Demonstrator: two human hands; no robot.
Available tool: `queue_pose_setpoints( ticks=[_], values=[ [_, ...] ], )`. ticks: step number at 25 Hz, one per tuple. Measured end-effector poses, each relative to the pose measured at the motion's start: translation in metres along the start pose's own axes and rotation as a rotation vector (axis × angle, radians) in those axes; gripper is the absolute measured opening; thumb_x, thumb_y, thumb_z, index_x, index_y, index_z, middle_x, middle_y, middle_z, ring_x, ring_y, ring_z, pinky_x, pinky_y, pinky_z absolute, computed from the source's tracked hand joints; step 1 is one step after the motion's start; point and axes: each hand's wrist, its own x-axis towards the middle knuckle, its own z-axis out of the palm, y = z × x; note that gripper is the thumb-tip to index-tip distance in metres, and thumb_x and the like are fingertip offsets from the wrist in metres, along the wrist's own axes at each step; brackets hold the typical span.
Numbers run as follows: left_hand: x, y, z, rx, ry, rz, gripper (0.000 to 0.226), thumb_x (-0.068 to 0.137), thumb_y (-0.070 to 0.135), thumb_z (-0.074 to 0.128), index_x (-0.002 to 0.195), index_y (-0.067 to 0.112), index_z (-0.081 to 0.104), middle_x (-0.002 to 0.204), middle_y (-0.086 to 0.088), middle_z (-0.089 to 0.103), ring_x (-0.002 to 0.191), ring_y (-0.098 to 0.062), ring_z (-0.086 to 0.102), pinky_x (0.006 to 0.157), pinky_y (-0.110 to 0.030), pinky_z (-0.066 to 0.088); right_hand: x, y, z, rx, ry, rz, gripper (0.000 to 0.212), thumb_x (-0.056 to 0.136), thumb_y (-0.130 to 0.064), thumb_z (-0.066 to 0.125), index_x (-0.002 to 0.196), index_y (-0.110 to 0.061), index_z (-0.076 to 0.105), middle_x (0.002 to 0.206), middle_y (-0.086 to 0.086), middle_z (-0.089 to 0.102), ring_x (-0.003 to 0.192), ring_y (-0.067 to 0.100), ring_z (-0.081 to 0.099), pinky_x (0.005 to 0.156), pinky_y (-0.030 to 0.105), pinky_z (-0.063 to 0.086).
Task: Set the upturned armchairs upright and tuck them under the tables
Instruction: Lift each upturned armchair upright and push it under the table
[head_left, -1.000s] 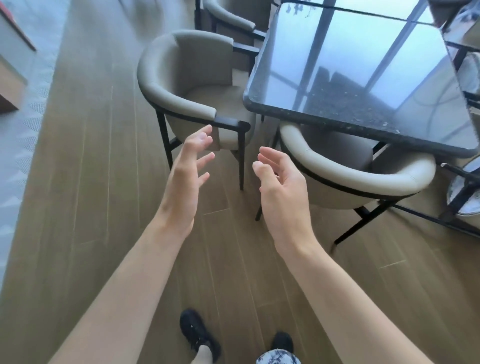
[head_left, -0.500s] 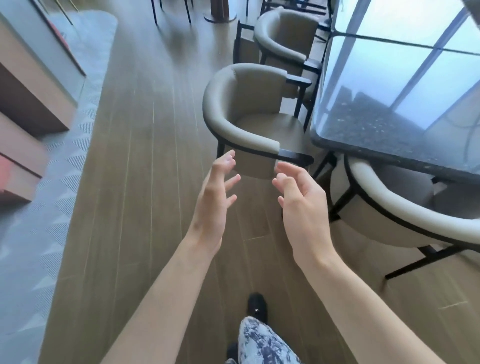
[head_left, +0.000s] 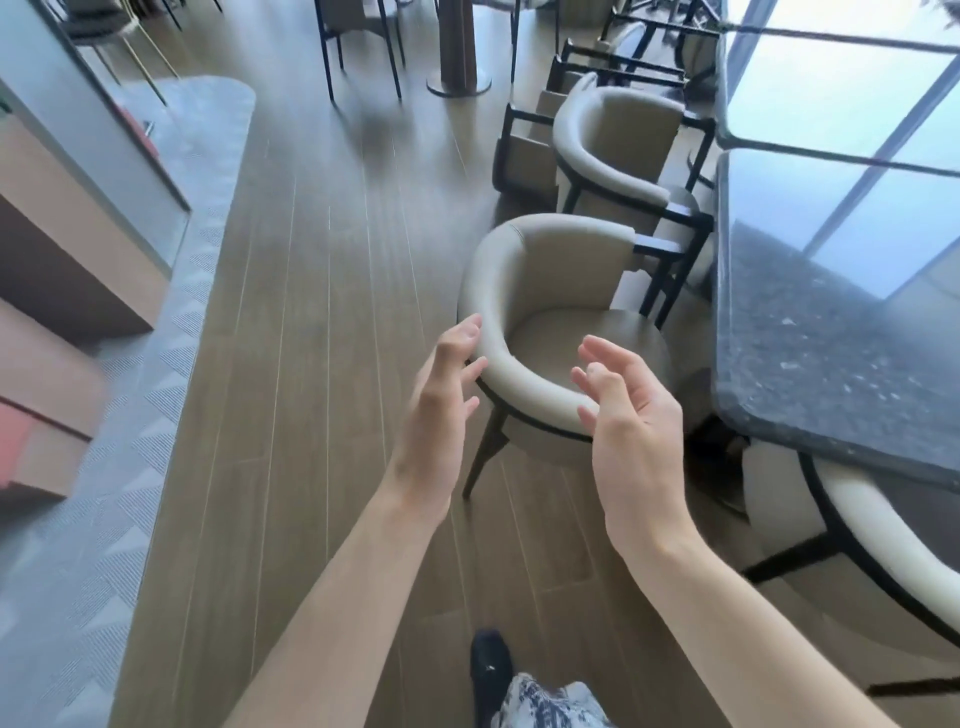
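A cream, smooth-upholstered armchair (head_left: 550, 322) with a curved barrel back and thin black legs stands upright on the wood-plank floor (head_left: 322, 322), just left of the dark speckled stone tabletop (head_left: 810, 364), not tucked under it. A second like it (head_left: 618, 150) stands beyond. Half a second ago the hands were short of the chair; now the left hand (head_left: 436, 415) is at the rounded backrest rim, fingers (head_left: 465, 338) spread and touching or nearly touching it. The right hand (head_left: 631, 415) hovers over the rim with loosely curled, open fingers, grasping nothing.
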Motion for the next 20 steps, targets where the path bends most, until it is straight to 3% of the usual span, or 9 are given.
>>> queue_pose_setpoints(
  ticks=[5, 9, 13, 20],
  values=[
    [0.097, 0.029, -0.027, -0.018, -0.015, 0.002, 0.080, 0.061, 0.070, 0.050, 0.134, 0.037, 0.059, 0.143, 0.020, 0.056, 0.123, 0.002, 0.059, 0.111, -0.039, 0.040, 0.076, -0.012, 0.057, -0.036, 0.033, -0.004, 0.027, 0.102, -0.023, 0.051, 0.122, -0.026, 0.068, 0.109, -0.024, 0.071, 0.107, -0.001, 0.066, 0.104, 0.040, 0.050],
    [0.177, 0.038, -0.050, -0.021, -0.087, 0.008, 0.067, 0.065, 0.067, 0.051, 0.126, 0.041, 0.064, 0.134, 0.024, 0.062, 0.119, 0.002, 0.062, 0.107, -0.037, 0.042, 0.127, -0.007, 0.110, -0.029, 0.080, 0.018, 0.026, 0.100, -0.025, 0.051, 0.120, -0.030, 0.068, 0.107, -0.029, 0.070, 0.108, -0.002, 0.064, 0.102, 0.036, 0.050],
    [0.272, 0.055, -0.077, 0.003, -0.184, -0.022, 0.056, 0.065, 0.065, 0.052, 0.115, 0.044, 0.067, 0.126, 0.026, 0.067, 0.117, 0.001, 0.065, 0.105, -0.038, 0.043, 0.188, -0.004, 0.175, 0.010, 0.175, 0.024, 0.027, 0.099, -0.026, 0.051, 0.120, -0.031, 0.067, 0.113, -0.024, 0.069, 0.109, -0.006, 0.063, 0.103, 0.034, 0.050],
    [0.429, 0.113, -0.114, 0.114, -0.394, -0.044, 0.069, 0.059, 0.068, 0.050, 0.123, 0.045, 0.062, 0.138, 0.022, 0.059, 0.121, 0.001, 0.061, 0.109, -0.035, 0.042, 0.300, -0.021, 0.281, 0.105, 0.409, -0.009, 0.028, 0.093, -0.032, 0.051, 0.116, -0.032, 0.068, 0.110, -0.029, 0.069, 0.113, 0.000, 0.063, 0.107, 0.042, 0.047]
  ],
)
